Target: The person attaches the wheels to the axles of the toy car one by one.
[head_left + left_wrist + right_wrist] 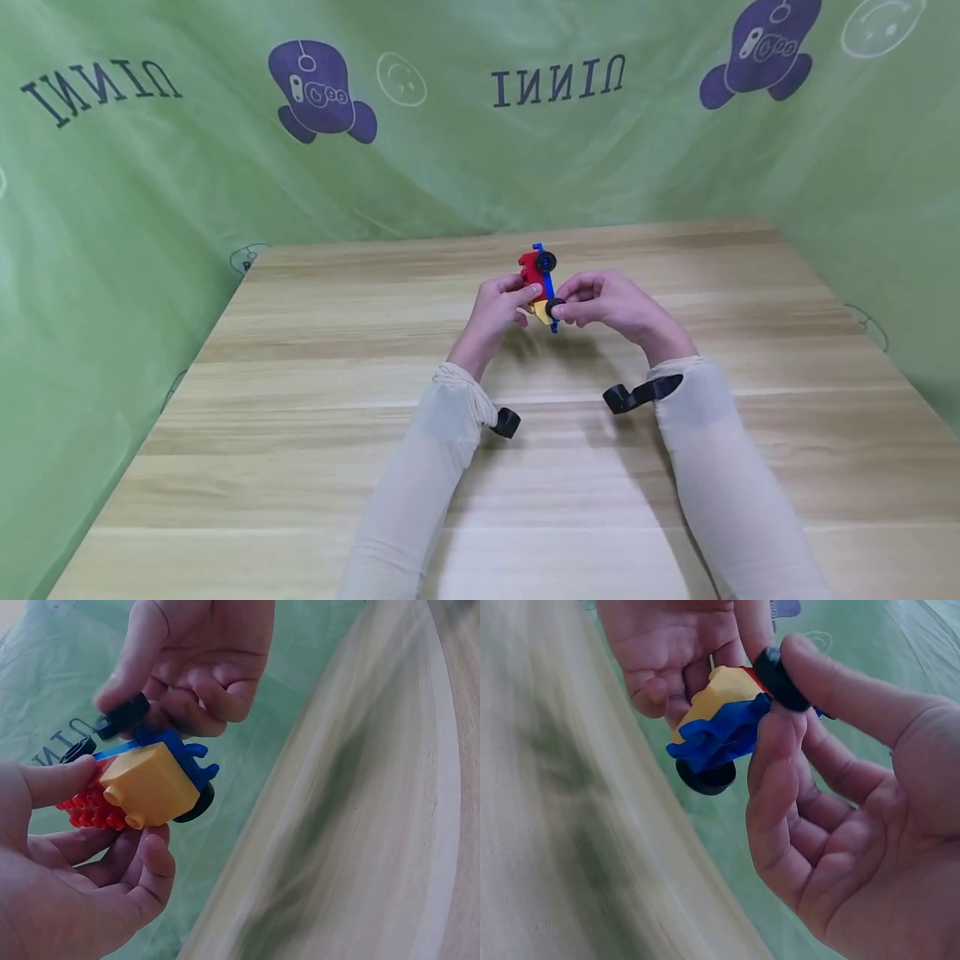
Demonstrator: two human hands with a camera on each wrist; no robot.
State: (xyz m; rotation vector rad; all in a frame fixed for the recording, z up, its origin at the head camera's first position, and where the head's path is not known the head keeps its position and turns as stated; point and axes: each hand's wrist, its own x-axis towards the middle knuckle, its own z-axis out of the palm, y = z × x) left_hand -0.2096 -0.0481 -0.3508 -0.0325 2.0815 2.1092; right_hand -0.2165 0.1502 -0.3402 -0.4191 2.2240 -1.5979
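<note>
A toy block car [534, 273] is held on its side above the table, between both hands. My left hand [497, 310] grips its body, thumb on one side and fingers on the other. In the left wrist view, a sloped yellow brick [154, 787] sits beside red studded bricks [94, 808] on a blue base. My right hand [615, 307] pinches a black wheel [782, 679] between thumb and fingers, right at the side of the blue base [720, 735]. Another black wheel [706, 778] shows on the base's opposite side, and a further wheel [546, 262] at the car's far end.
A wood-grain table [300, 467] spreads under both arms. Green printed cloth [450, 167] hangs behind it and along the sides. Black camera mounts stick out from the left sleeve [427, 467] and the right sleeve [735, 467].
</note>
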